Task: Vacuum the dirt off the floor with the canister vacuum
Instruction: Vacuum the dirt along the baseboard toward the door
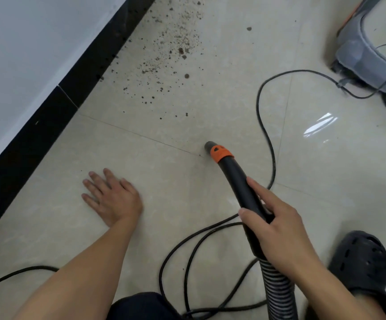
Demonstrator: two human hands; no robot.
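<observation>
Floor (60,227): glossy beige tiles with thin grout lines, meeting a white wall (25,42) and a black skirting board (71,88) on the left.
Dirt (173,49): brown crumbs and grit scattered beside the skirting board, ahead of the wand's tip and apart from it.
Canister vacuum (367,54): grey body with an orange part, top right, blurred, well apart from the dirt.
Wand (233,172): curved black tube with an orange collar; its tip is at a grout line, and I cannot tell whether it touches the tile.
Right hand (282,229): wrapped round the wand, index finger stretched along it, just above the ribbed hose (277,287).
Left hand (113,199): palm flat on the tile, fingers straight and spread, holding nothing.
Cord (266,135): black, looping across the floor towards the canister vacuum.
Clog (363,269): black, perforated, lower right.
</observation>
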